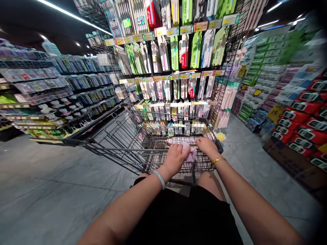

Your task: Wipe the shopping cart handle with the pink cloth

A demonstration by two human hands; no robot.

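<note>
My left hand (175, 158), a pale bangle at its wrist, is closed on a lilac, ruffled piece of cloth (190, 156) above the near end of a dark wire shopping cart (114, 149). It overlaps the cart's near rail, and I cannot tell whether it also grips that. Just right of the cloth, my right hand (207, 147), with a gold bangle at the wrist, has its fingers curled shut over the cart's right corner. What those fingers hold, if anything, is hidden.
Beyond the cart stands a wire rack with toothbrush packs (174, 52) hung in rows. Shelves of packaged goods (87, 76) run along the left. Stacked red-and-black packs (293, 119) rise on the right above the grey tiled floor (63, 190).
</note>
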